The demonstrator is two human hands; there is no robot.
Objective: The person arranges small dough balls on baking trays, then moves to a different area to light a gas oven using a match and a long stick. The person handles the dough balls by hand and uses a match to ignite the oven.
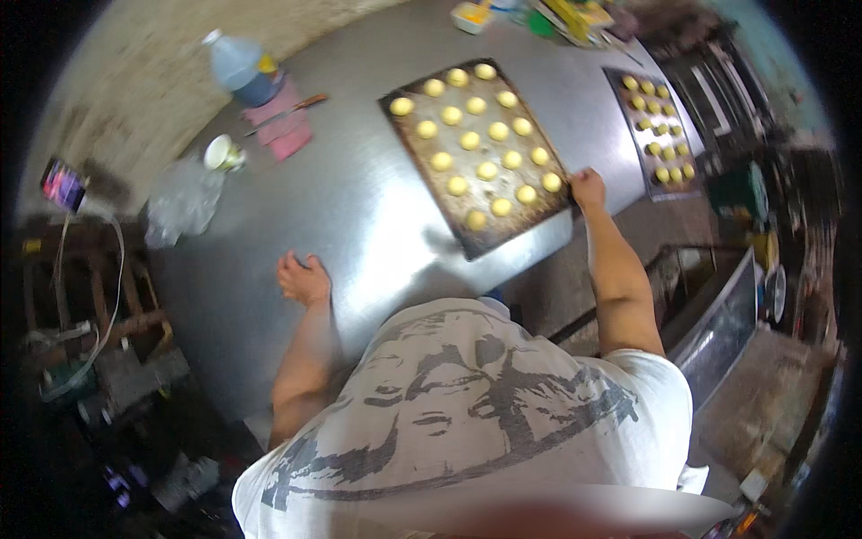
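My right hand (pixel 588 188) grips the near right edge of a dark metal baking tray (pixel 455 236), its fingers closed on the rim. Rows of round, pale yellow dough balls (pixel 486 171) stand spaced out on that tray, which lies at an angle on a steel table (pixel 269 202). Over the table's left part is my left hand (pixel 304 277), fingers loosely curled and apart, holding nothing. A second baking tray (pixel 648 168) with smaller-looking yellow dough balls lies at the table's far right.
Along the wall side are a large plastic jug (pixel 239 64), a pink cloth (pixel 289 128), a knife (pixel 289 113), a cup (pixel 224 153) and a clear plastic bag (pixel 185 202). A white tub (pixel 471 18) stands at the back. Below right is a metal-sided container (pixel 717 330).
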